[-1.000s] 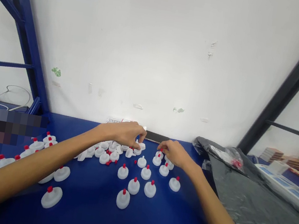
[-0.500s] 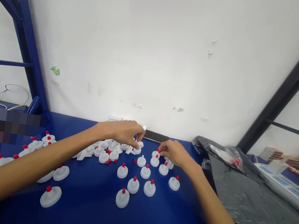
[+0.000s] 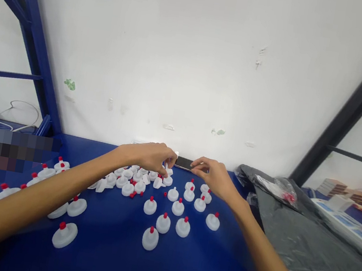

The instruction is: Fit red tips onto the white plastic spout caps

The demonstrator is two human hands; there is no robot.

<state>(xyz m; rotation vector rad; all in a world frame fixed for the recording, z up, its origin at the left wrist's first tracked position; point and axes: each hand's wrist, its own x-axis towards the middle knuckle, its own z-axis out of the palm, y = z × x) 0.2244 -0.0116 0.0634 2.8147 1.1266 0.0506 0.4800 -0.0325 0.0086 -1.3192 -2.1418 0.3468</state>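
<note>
My left hand (image 3: pixel 156 157) reaches over the far middle of the table, its thumb and fingers closed on a white plastic cap (image 3: pixel 168 170) just above the heap. Below it lie several loose white caps (image 3: pixel 128 189) and small red tips (image 3: pixel 132 195). My right hand (image 3: pixel 211 174) hovers with thumb and fingers apart, holding nothing. Close under its fingers stands a white round cap with a red tip (image 3: pixel 189 185). A white cap with a bare spout (image 3: pixel 173 194) is nearby, and several more red-tipped caps (image 3: pixel 163 223) stand upright in front.
Several red-tipped caps (image 3: pixel 64 235) stand on the left side of the blue table (image 3: pixel 106 252). A dark phone (image 3: pixel 183 163) lies by the wall. To the right are a grey plastic bag (image 3: pixel 310 235) and a white power strip (image 3: pixel 346 225). Blue frame posts (image 3: pixel 39 47) rise at left.
My right hand has let go of a red-tipped cap, risen slightly and opened its fingers. My left hand stays over the heap. The view has shifted a little.
</note>
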